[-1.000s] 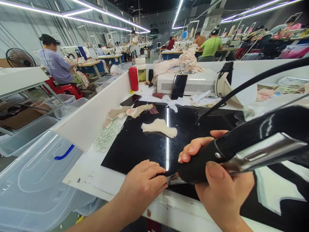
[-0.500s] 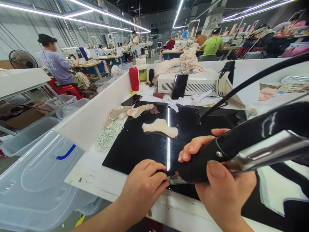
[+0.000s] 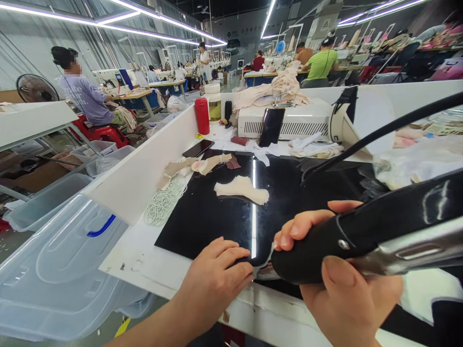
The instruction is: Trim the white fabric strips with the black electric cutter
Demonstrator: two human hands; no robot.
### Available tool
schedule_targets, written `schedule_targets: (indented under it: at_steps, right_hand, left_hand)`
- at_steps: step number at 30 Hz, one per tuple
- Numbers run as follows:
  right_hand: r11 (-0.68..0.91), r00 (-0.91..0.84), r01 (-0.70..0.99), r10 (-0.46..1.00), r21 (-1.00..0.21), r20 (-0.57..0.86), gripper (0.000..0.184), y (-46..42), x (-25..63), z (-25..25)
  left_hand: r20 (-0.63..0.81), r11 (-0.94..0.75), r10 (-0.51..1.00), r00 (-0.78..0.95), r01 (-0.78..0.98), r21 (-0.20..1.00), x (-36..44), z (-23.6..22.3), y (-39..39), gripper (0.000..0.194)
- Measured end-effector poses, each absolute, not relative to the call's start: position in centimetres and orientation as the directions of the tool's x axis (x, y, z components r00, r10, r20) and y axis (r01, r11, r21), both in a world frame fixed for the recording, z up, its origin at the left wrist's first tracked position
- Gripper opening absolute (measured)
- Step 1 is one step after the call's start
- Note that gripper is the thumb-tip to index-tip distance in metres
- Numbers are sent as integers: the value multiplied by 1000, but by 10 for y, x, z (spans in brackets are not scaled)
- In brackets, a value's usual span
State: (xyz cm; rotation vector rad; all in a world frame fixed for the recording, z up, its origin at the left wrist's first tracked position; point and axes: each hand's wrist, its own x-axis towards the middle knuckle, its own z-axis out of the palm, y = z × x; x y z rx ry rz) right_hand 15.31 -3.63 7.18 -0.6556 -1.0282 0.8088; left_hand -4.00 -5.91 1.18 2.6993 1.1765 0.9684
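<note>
My right hand (image 3: pixel 352 289) is wrapped round the rounded end of a black device (image 3: pixel 401 221) with a silver metal lever (image 3: pixel 419 250) along its side. The device's kind is unclear, and its right part leaves the picture. My left hand (image 3: pixel 219 274) lies palm down at the front edge of the glossy black board (image 3: pixel 202 226), fingers stretched out. Its fingertips rest near a shiny strip (image 3: pixel 265 272) beneath the device's tip; what they press is hidden. Farther back on the board lies a cream fabric piece (image 3: pixel 242 189).
Pale cord (image 3: pixel 164 202) and fabric scraps (image 3: pixel 206 164) lie left of the board. Behind are a phone (image 3: pixel 198 148), a propped phone (image 3: pixel 271 127), a red bottle (image 3: pixel 202 116) and a white vented machine (image 3: pixel 304 120). A black cable (image 3: pixel 383 132) arches over the right side. Other people sit at sewing machines.
My right hand and the black device have shifted slightly right in the picture. My left hand stays at the board's front edge, its fingers a little flatter.
</note>
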Motion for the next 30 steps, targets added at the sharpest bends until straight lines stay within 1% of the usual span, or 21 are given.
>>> schedule_targets:
  at_steps: [3,7,12,18,21,27,30]
  right_hand:
    - [543,294,-267,833,-796,469,41,-37,153,72]
    - [545,297,-276,832,-792,469,41,-37,153,73]
    - [531,286,-281,842,-800,458,41,-37,151,75]
    - [549,273,-275,832,-789,483,41,-36,145,76]
    - [545,273,-281,834,-790,479,41,-35,143,75]
    - [543,275,-273,835,-794,476,39,-33,143,76]
    - [525,298,-282,844,-803,447,42,-34,145,78]
  left_hand:
    - [525,-716,672,523,641,279,-43,11,-63,21]
    - [556,-729,646,524,638,247,-46,8,-69,17]
    - [572,-731,634,520,644,224,-46,3,-72,17]
    - [535,-735,637,556,648,202,-50,-2,-74,18]
    - [528,-736,639,559,645,208,-51,-3,-75,19]
    - [561,-738,631,536,639,219,-48,2,-74,17]
    - [570,-732,635,522,642,228,-46,3,-73,16]
